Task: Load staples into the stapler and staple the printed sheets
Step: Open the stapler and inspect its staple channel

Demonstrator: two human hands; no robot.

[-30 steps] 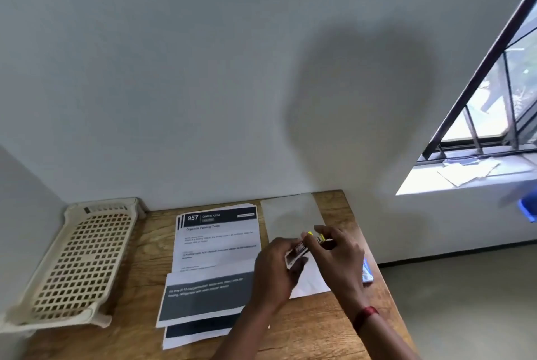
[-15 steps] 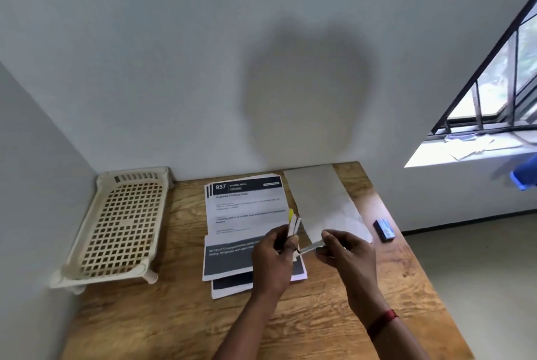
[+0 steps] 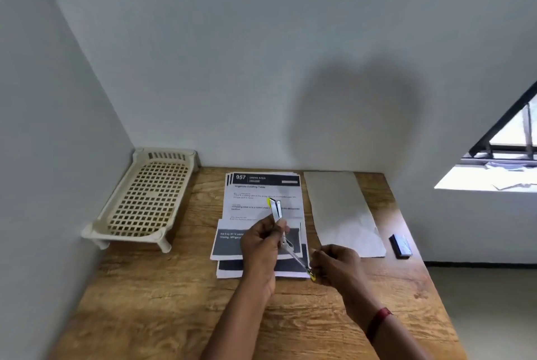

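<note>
My left hand (image 3: 260,246) grips a small stapler (image 3: 275,208) with yellow trim, held upright over the printed sheets (image 3: 261,194) stacked on the wooden table (image 3: 162,307). A thin metal slide (image 3: 296,256) is drawn out of the stapler toward the lower right. My right hand (image 3: 334,265) pinches the slide's yellow-tipped end. A small dark staple box (image 3: 400,245) lies near the table's right edge, apart from both hands.
A blank grey sheet (image 3: 340,208) lies to the right of the printed stack. A cream perforated plastic tray (image 3: 145,199) stands in the back left corner against the walls. A window sill (image 3: 488,179) is off to the right.
My right hand has moved down and right, drawing the metal slide further out of the stapler. The left hand raised the stapler upright. The view shifted left and down.
</note>
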